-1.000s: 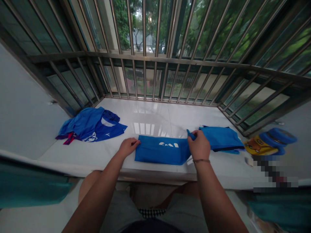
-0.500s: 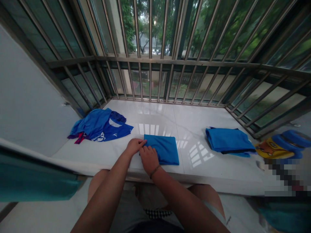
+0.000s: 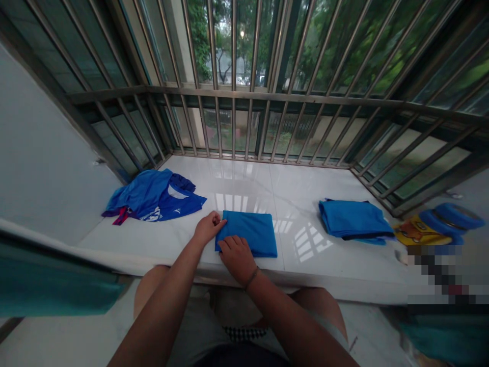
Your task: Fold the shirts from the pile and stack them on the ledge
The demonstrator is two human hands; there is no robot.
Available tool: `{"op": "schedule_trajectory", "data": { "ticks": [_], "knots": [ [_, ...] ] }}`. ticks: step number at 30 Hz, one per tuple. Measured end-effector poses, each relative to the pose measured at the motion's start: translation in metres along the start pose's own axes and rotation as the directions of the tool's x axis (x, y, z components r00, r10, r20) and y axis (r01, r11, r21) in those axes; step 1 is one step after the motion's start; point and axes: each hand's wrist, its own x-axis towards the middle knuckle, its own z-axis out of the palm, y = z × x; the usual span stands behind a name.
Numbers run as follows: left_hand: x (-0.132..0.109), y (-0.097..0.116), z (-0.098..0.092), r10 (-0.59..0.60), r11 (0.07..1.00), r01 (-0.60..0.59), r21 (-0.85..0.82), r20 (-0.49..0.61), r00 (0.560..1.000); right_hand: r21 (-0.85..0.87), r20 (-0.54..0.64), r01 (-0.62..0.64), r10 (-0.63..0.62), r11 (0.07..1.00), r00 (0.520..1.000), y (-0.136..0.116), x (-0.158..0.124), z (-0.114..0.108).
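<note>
A folded blue shirt (image 3: pixel 248 233) lies flat near the front edge of the white tiled sill (image 3: pixel 298 178). My left hand (image 3: pixel 208 228) grips its upper left corner with bunched fingertips. My right hand (image 3: pixel 237 260), with a thin bracelet at the wrist, lies across its lower left part and presses it down. To the left sits a crumpled blue jersey (image 3: pixel 155 196) with a red and purple edge, nearer my left hand. A neat stack of folded blue cloth (image 3: pixel 353 219) rests to the right, apart from both hands.
Steel window bars (image 3: pixel 233 122) close off the far side of the sill, and grey walls flank it. A yellow printed item (image 3: pixel 418 232) and a blue rounded object (image 3: pixel 451 216) lie at the right end. A teal cloth (image 3: pixel 49 280) hangs at the near left.
The shirt has gone from a wide folded strip to a narrower, squarer shape. My right hand has moved left beside my left hand, and the two have parted slightly in the last half second.
</note>
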Motion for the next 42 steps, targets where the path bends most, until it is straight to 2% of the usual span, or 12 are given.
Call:
{"op": "schedule_trajectory", "data": {
  "ticks": [4,10,15,18,20,23,25,28,30,33,36,42],
  "knots": [
    [-0.013,0.001,-0.002,-0.049,0.998,0.045,-0.043,-0.113,0.992,0.007,-0.023,-0.071,0.071,0.997,0.997,0.004,0.006,0.000],
    [-0.025,0.000,-0.001,-0.049,0.993,0.050,-0.103,0.013,0.999,0.011,-0.115,-0.027,0.028,1.000,0.993,0.008,0.005,0.002],
    [-0.027,0.002,-0.005,-0.023,0.954,0.054,-0.296,0.110,0.994,0.096,-0.032,0.057,-0.054,0.994,0.998,0.008,0.000,-0.001],
    [-0.027,-0.001,-0.007,0.008,0.942,0.053,-0.331,0.181,0.983,0.150,-0.055,-0.061,0.070,0.987,0.996,0.019,-0.004,-0.016],
    [-0.028,-0.003,-0.007,0.032,0.946,0.039,-0.322,0.213,0.977,0.140,-0.105,-0.291,0.307,0.946,0.946,0.034,-0.010,-0.030],
    [-0.036,-0.002,-0.005,0.101,0.969,-0.054,-0.241,0.191,0.976,0.052,-0.124,-0.644,0.645,0.763,0.754,0.064,-0.026,-0.047],
    [-0.047,0.000,-0.002,0.178,0.975,-0.162,-0.150,0.102,0.979,-0.028,-0.072,-0.761,0.758,0.649,0.649,0.081,-0.038,-0.053],
    [-0.075,0.001,0.011,0.282,0.959,-0.282,0.026,-0.129,0.951,-0.041,0.099,-0.803,0.802,0.594,0.589,0.097,-0.052,-0.056],
    [-0.098,0.001,0.023,0.375,0.925,-0.355,0.133,-0.184,0.909,0.005,0.194,-0.803,0.787,0.596,0.586,0.102,-0.057,-0.056],
    [-0.134,0.002,0.043,0.502,0.849,-0.479,0.222,-0.055,0.863,0.070,0.179,-0.782,0.764,0.619,0.620,0.110,-0.063,-0.058],
    [-0.160,0.002,0.058,0.529,0.808,-0.518,0.282,0.041,0.848,0.187,0.122,-0.774,0.768,0.604,0.629,0.123,-0.072,-0.063],
    [-0.160,0.006,0.072,0.571,0.761,-0.589,0.274,0.149,0.807,0.507,0.071,-0.668,0.746,0.544,0.662,0.151,-0.095,-0.083]
  ]
}}
